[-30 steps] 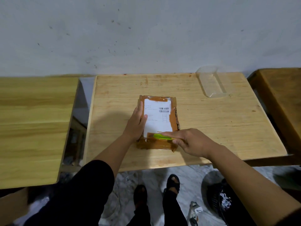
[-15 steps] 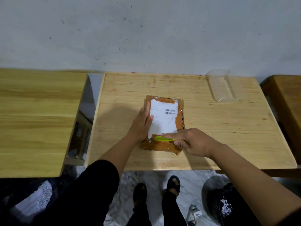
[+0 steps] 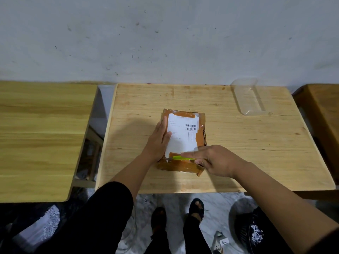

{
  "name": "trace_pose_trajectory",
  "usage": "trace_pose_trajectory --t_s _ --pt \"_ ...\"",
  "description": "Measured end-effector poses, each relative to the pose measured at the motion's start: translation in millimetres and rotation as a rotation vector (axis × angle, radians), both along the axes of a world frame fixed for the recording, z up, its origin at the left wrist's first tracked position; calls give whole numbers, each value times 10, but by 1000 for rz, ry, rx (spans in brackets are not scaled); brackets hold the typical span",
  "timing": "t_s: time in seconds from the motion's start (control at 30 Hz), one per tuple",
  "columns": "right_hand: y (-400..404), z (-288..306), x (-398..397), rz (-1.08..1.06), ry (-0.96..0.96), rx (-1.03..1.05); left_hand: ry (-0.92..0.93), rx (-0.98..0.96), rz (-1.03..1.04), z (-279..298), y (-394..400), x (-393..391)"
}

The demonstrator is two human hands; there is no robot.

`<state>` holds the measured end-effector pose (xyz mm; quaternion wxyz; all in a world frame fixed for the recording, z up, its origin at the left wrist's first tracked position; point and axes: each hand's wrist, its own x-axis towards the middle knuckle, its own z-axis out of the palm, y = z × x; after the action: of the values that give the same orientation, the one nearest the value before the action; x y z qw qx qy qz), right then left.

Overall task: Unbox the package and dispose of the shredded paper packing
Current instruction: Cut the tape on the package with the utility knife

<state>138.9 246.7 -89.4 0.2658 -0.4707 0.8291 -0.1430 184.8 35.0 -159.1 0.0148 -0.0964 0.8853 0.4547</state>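
A small box wrapped in brown tape, the package (image 3: 200,142), lies flat in the middle of the light wooden table (image 3: 256,153). A white shipping label with barcodes covers its top. My left hand (image 3: 159,142) lies flat on the package's left side and presses it down. My right hand (image 3: 218,160) grips a lime-green cutter (image 3: 181,158), index finger stretched along it. The cutter lies across the package's near end, tip pointing left, on the tape just below the label. No shredded paper shows from the package.
A clear plastic tray (image 3: 247,97) lies at the table's far right corner. A second wooden table (image 3: 40,136) stands to the left, a darker one (image 3: 322,110) to the right. A black bin (image 3: 251,230) with paper shreds sits on the floor, lower right. My feet stand below the table edge.
The camera view shifted so the table sits lower and further right. The cutter tip has slid left along the package's near end. My left hand stays on the package.
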Motion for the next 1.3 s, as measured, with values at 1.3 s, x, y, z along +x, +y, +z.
trace_pose_trajectory --t_s 1.3 --pt "85 -16 263 39 252 76 -34 -110 -78 -33 -49 -24"
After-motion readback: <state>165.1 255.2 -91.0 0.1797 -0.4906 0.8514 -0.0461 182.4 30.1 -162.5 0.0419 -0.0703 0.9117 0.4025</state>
